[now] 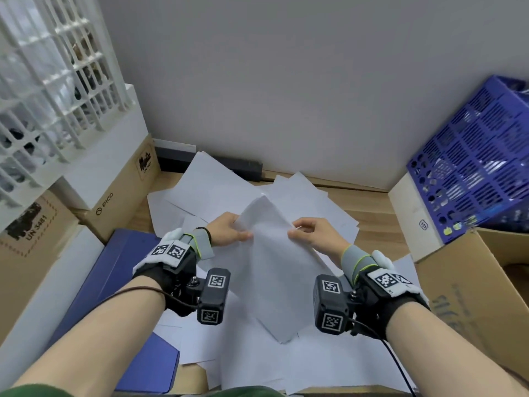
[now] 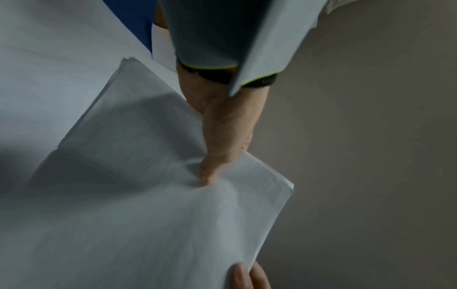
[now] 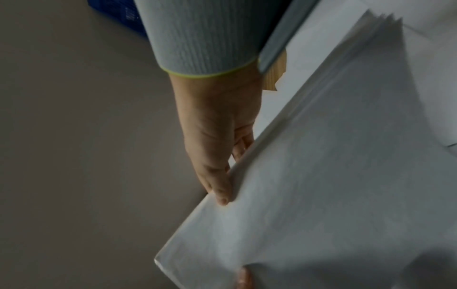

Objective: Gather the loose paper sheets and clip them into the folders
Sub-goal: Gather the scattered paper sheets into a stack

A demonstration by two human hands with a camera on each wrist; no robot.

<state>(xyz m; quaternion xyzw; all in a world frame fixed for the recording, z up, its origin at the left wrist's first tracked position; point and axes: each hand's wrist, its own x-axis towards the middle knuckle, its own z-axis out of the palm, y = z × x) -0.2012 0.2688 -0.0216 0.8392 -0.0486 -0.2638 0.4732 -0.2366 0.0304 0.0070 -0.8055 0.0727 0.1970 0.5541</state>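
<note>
Left hand (image 1: 229, 229) and right hand (image 1: 316, 234) pinch a paper stack (image 1: 274, 270); boxes read "PICO" (image 1: 104, 204), "UN 3481" (image 1: 36, 226).

The stack of white paper sheets (image 1: 272, 267) looks thin, matt and smooth, dimpled where a thumb presses it. Beneath it shows a light wooden tabletop (image 1: 369, 213) with visible grain. Left of the stack lies a dark blue folder (image 1: 114, 279) with a smooth, faintly sheened cover. Right of the stack stands a blue perforated plastic crate (image 1: 475, 167), above brown matt cardboard boxes (image 1: 472, 287).
</note>
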